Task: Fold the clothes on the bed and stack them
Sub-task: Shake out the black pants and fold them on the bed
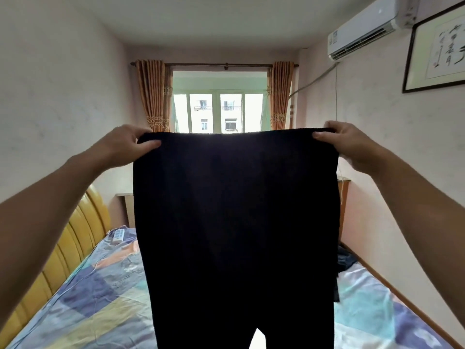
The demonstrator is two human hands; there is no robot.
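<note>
Both forearms reach out from the bottom corners, and between them hangs a pair of black trousers [236, 222], held up by the waistband in front of the camera. Left hand [125, 144] pinches the left corner of the waistband, thumb on the near side and fingers curled over the top edge. Right hand [347, 142] grips the right corner the same way. The trousers hang flat and wide, the two legs parting only at the very bottom, above the bed [100, 298].

That dark cloth blocks most of the middle of the bed and the lower part of the window [219, 109]. Left of it lies the patchwork sheet in blue, yellow and peach, with a white remote [118, 235] near the yellow padded headboard [63, 248] and a thin white cord trailing from it. Right of the trousers, a dark heap of clothes [346, 260] sits on the bed near the wall, partly hidden.

Orange curtains [151, 96] frame the window. High on the right wall hangs a white air conditioner [364, 28], and beside it a framed calligraphy sheet [437, 49]; its characters cannot be read here.
</note>
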